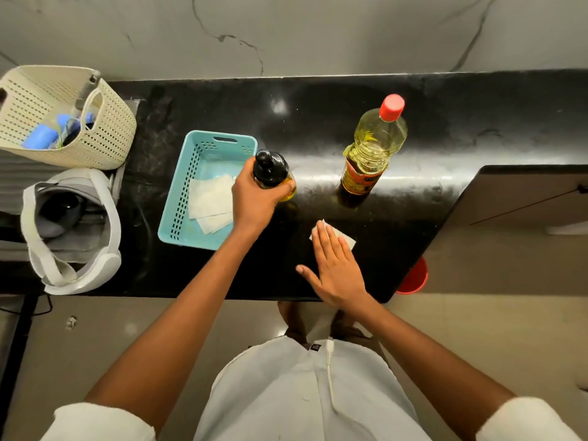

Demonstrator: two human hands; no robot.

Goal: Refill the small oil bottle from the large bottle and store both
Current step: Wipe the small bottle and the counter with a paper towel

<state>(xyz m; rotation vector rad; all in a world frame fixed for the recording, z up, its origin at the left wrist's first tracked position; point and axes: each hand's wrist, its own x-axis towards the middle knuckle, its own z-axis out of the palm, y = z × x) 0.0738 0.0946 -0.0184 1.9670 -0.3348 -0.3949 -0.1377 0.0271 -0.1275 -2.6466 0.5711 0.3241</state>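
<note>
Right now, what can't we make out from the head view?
Head view only:
Oil level in the small oil bottle: hidden by the left hand and the bottle's black top.
Label text on the large bottle: too small.
Tissue: mostly under the right hand.
Red object: cut off by the counter edge.
</note>
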